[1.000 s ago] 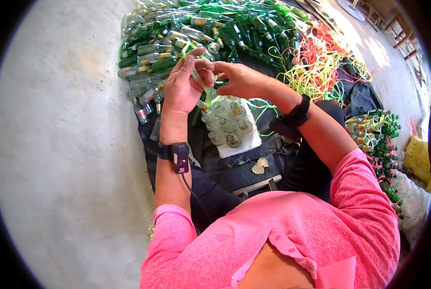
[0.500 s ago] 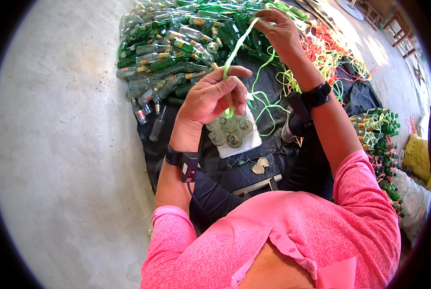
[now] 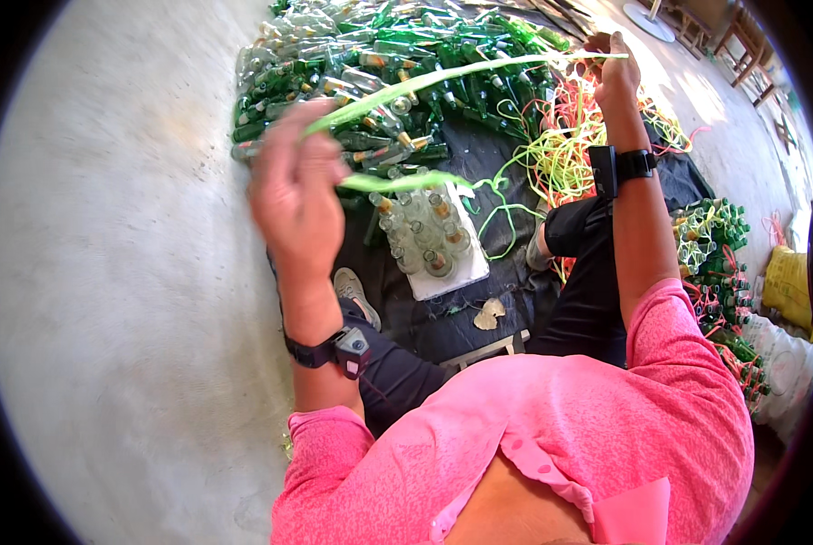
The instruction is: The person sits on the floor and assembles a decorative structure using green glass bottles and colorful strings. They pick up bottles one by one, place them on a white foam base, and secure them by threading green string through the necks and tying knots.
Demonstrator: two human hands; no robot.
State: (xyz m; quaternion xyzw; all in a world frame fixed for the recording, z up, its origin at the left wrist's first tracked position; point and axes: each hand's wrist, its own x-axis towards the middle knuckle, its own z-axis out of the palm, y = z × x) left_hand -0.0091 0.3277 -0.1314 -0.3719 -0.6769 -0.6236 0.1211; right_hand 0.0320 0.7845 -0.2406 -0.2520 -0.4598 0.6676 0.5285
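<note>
A bright green plastic strip (image 3: 424,84) stretches between my two hands, over the bottles. My right hand (image 3: 617,77), up at the far right, pinches its end. My left hand (image 3: 299,195) is raised at the left and smeared by motion. The strip doubles back at its curled fingers, and a lower length runs right from it toward the loose strips. Between my knees, several clear glass bottles (image 3: 433,262) stand upright in a close cluster on a white board (image 3: 473,272). Part of the cluster's far side lies under the strip.
A large heap of green and clear bottles (image 3: 397,50) lies ahead on a black sheet (image 3: 470,150). Tangled yellow and red strips (image 3: 561,136) lie right of it. Bundled bottles (image 3: 715,236), a yellow sack (image 3: 788,289) and a white sack (image 3: 783,363) stand at the right.
My hands have moved apart, the left one leftward and the right one to the right. The green strip now stretches nearly level between them, and more of the bottle cluster shows.
</note>
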